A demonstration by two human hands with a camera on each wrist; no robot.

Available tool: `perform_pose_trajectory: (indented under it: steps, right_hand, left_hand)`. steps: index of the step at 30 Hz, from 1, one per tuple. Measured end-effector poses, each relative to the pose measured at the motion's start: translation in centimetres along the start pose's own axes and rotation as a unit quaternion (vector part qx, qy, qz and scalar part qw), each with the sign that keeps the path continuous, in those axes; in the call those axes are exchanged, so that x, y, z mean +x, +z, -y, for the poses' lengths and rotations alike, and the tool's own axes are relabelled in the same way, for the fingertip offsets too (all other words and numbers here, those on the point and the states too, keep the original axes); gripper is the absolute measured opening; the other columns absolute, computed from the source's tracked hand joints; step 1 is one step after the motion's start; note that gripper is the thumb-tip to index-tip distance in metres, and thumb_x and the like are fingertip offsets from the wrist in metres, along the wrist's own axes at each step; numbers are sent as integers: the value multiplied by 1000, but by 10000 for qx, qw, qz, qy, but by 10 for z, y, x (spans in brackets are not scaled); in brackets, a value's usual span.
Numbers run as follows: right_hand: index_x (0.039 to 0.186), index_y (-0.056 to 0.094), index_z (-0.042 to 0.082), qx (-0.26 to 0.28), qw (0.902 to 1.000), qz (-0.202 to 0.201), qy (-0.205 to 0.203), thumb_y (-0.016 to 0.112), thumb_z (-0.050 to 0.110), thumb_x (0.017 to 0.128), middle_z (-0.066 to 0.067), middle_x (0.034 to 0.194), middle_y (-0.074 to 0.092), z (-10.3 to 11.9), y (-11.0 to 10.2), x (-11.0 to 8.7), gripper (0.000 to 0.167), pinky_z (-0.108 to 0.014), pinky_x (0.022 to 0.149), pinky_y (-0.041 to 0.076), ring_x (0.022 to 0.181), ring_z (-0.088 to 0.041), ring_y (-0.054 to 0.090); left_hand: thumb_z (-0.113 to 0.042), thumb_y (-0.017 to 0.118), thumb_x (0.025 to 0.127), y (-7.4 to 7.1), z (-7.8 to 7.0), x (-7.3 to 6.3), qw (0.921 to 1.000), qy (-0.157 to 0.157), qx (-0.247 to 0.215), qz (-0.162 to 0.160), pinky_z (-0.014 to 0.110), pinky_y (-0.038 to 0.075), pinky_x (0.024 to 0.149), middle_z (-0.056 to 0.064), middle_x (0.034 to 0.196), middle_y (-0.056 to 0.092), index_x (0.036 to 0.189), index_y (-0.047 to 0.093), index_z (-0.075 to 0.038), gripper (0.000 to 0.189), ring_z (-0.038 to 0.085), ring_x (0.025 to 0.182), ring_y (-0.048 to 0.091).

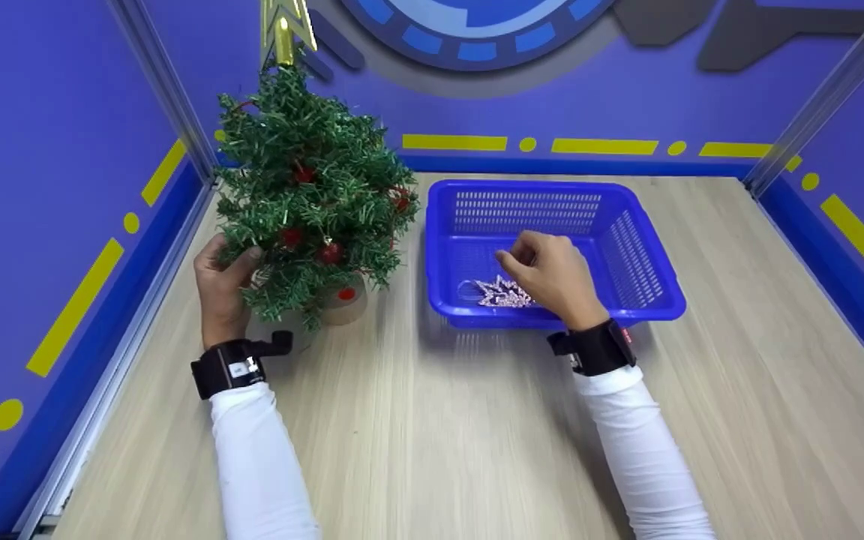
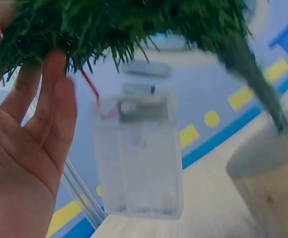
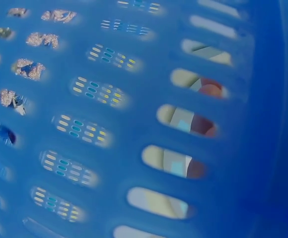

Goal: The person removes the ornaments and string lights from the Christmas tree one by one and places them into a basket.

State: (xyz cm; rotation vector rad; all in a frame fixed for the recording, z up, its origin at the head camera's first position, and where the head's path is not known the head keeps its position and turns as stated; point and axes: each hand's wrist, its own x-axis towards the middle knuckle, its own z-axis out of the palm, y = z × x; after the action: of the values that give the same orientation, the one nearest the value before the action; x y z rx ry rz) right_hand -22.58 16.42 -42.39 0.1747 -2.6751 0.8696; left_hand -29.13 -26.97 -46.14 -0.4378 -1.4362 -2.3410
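A small green Christmas tree (image 1: 319, 157) with red ball ornaments stands at the left in the head view, topped by a gold star (image 1: 286, 34). My left hand (image 1: 223, 289) grips its lower left branches between thumb and fingers. The left wrist view shows these fingers reaching up among the needles, beside a hanging clear battery box (image 2: 138, 158) with a red wire. Above the front of a blue plastic basket (image 1: 462, 311) is my right hand (image 1: 552, 274), fingers bent. Pink glittery ornaments (image 1: 503, 292) lie just below it. Whether it pinches anything is hidden.
The tree's round base (image 1: 346, 300) rests on the wooden table (image 1: 417, 420). Blue panels (image 1: 454, 112) with yellow marks wall in the back and sides, joined by metal corner posts (image 1: 822, 97). Through the slotted basket wall (image 3: 149, 99), the right wrist view shows glittery pieces.
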Motion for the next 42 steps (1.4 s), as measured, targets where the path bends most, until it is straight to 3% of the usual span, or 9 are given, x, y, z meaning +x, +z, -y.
perform_pose_trajectory:
  steps: [4, 8, 11, 17, 25, 29, 33, 38, 42]
  right_hand:
    - [75, 65, 18, -74, 9998, -132, 156, 72, 38, 93, 2, 66, 60, 9, 1, -12, 28, -34, 56, 40, 59, -15, 52]
    - [75, 64, 17, -116, 9992, -216, 323, 72, 38, 93, 2, 66, 61, 19, 2, -24, 28, -34, 57, 41, 59, -15, 53]
    - [75, 65, 18, -185, 9984, -305, 435, 72, 38, 93, 2, 66, 62, 27, 3, -32, 28, -34, 57, 41, 59, -15, 54]
    - [75, 65, 18, -219, 9982, -338, 434, 72, 38, 93, 2, 67, 63, 31, 3, -35, 28, -33, 57, 41, 59, -15, 54]
    - [78, 67, 16, 478, 9975, -520, 56, 74, 30, 93, 3, 67, 63, 48, 4, -36, 22, -30, 55, 43, 58, -13, 54]
    - [89, 69, 10, 1331, 9869, -792, -445, 76, 25, 92, 1, 74, 67, 77, 13, -36, 17, -26, 56, 49, 61, -12, 57]
    - [101, 68, 5, 1873, 9728, -996, -933, 79, 25, 89, -4, 87, 68, 117, 27, -32, 25, -27, 62, 52, 69, -12, 58]
    - [113, 67, 4, 1987, 9665, -1159, -1141, 82, 34, 86, -9, 100, 67, 158, 47, -19, 43, -28, 74, 53, 84, -22, 62]
    - [120, 66, 6, 1829, 9689, -1402, -903, 83, 37, 85, -6, 107, 69, 175, 60, -12, 50, -30, 83, 50, 94, -23, 60]
  left_hand:
    - [21, 66, 81, -5, -2, 4, 9975, -249, -383, 537, 23, 46, 52, 1, 88, 66, 96, 71, -4, 30, 10, 69, 59]
    - [26, 67, 76, -7, -4, 9, 9931, -643, -347, 912, 27, 56, 65, 4, 109, 67, 109, 70, -6, 46, 15, 99, 62]
    - [24, 71, 73, -8, -7, 13, 9926, -756, 4, 949, 27, 56, 67, 4, 106, 68, 105, 69, -7, 44, 16, 98, 63]
    - [20, 76, 73, -4, -9, 17, 9928, -405, 542, 988, 27, 54, 67, 4, 92, 69, 87, 68, 4, 23, 18, 88, 64]
    - [22, 78, 69, 0, -10, 18, 9857, -162, 935, 1390, 30, 46, 97, -1, 95, 71, 81, 72, 10, 18, 17, 100, 63]
    - [21, 78, 70, -4, -11, 17, 9870, -460, 747, 1348, 31, 42, 103, -1, 96, 73, 92, 76, -2, 32, 16, 104, 62]
    - [14, 80, 72, -7, -12, 17, 9879, -575, 614, 1304, 32, 38, 105, -3, 98, 72, 99, 77, -10, 37, 15, 105, 60]
    - [15, 79, 73, -6, -10, 17, 9893, -468, 462, 1303, 31, 43, 101, -2, 98, 73, 100, 77, -8, 36, 14, 101, 62]
    - [20, 74, 74, -2, -7, 15, 9886, -432, 336, 1401, 30, 50, 90, -1, 93, 73, 98, 77, -6, 35, 13, 94, 64]
